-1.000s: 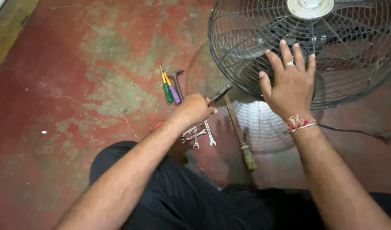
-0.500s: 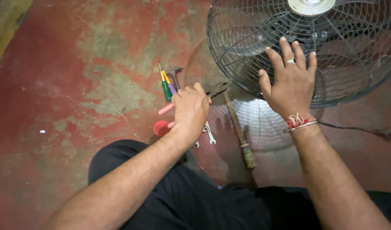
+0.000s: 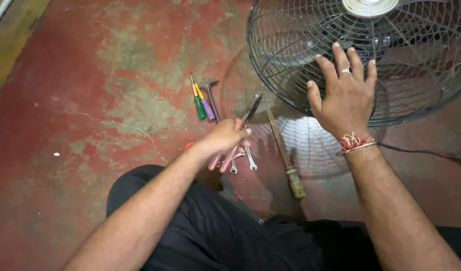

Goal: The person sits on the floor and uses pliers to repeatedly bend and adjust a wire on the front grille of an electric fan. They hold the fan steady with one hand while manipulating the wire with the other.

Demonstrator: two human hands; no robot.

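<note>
As we look down through the head camera, the one view we have, we note these things:

Left hand: our left hand (image 3: 224, 140) is curled shut around the pink handles of a pair of pliers (image 3: 239, 135), whose dark nose points up towards the fan.

Right hand: our right hand (image 3: 345, 98) lies flat, fingers spread, pressed on the wire fan guard (image 3: 290, 60); it grips nothing.

Fan: the guard stands at the top right corner of the floor as framed, and its round base (image 3: 311, 145) sits just below the guard.

Loose tools: two small spanners (image 3: 243, 161) lie on the floor just beside the pliers handles; a green screwdriver (image 3: 198, 103) and a purple screwdriver (image 3: 207, 106) lie side by side further up, with a small hammer (image 3: 210, 95) just to their right.

Long tool: a wooden-handled file or chisel (image 3: 283, 150) lies across the base, between our two hands; we cannot tell which it is.

Floor: worn red concrete (image 3: 90, 125), cracked and patchy.

Cable: a dark cord (image 3: 421, 153) runs off towards the right edge.

Risk: we judge the pliers nose could slip through the wires and scratch or bend them, because the guard gives under a flat palm; our spread fingers could also be nipped, as they rest close to the pliers' reach.
</note>
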